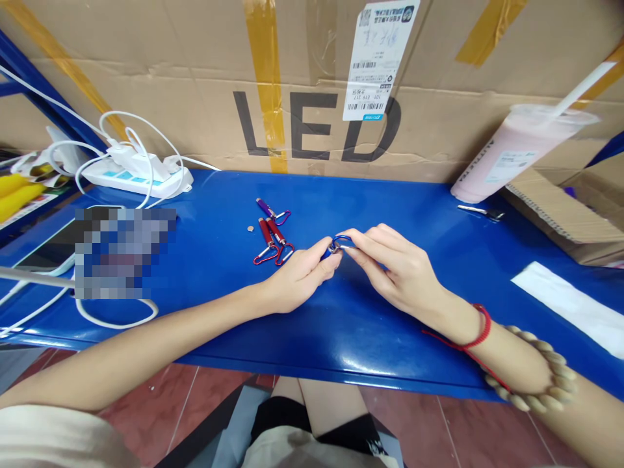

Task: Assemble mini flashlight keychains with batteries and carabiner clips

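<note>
Over the middle of the bench, the fingers of our left hand close around a blue piece, mostly hidden, while those of our right hand pinch the blue clip, with a small metal ring between. So little of each part is gripped that a sideways pull could make it slip, and the clip's springy-looking gate might snap against our fingertips. Dropped on this glossy top, the piece could skid toward the front edge or into the two red pieces and the purple piece. A careless left-hand sweep could lose the tiny disc beside them, and the loose end of our red cord bracelet could snag something.
</note>
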A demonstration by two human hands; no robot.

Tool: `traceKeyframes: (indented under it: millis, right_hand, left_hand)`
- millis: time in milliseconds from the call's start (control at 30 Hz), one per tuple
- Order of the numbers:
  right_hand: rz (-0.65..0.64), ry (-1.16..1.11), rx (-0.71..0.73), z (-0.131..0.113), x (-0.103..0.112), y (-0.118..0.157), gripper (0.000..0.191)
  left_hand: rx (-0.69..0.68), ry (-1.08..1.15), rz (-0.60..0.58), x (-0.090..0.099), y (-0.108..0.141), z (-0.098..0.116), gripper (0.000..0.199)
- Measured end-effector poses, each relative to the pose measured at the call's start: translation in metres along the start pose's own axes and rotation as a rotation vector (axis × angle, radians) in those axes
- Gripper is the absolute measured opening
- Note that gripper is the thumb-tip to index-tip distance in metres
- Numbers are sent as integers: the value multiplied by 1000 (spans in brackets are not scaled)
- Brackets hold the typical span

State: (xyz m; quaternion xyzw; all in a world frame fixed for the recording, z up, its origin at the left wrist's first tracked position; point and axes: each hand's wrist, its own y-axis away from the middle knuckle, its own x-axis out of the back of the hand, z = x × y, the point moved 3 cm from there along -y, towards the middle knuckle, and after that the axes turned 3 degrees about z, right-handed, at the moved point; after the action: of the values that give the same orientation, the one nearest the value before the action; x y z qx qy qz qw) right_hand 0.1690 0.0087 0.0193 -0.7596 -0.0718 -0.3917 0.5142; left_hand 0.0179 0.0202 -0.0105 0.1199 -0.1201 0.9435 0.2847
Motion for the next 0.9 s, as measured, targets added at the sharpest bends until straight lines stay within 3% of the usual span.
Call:
traceKeyframes:
  millis: [133,333,433,533,700,833,900]
  right_hand:
    - [-3,-76,-80,4,0,0,25]
    - [-225,-395,-418,17,-12,5,34]
    - [-266,-440,-463,17,-15,6,40]
    - [-289,-509,-514,17,-16,6,41]
    - [-181,-506,-610,28,-13,7,38]
    - [-40,-393,-703,46,-8,9,41]
    - [-10,-323,-740,55,-7,11,41]
  left_hand:
    - [-12,-60,92,3,0,1,21]
    - [-111,-405,112,6,0,7,14]
    - [-130,-501,127,8,-1,5,13]
    - [-154,-457,152,8,-1,3,16]
    - [-186,-544,189,15,-2,7,26]
    - [-130,-929,293,40,-6,9,24]
    - [-69,-1125,341,58,-8,6,36]
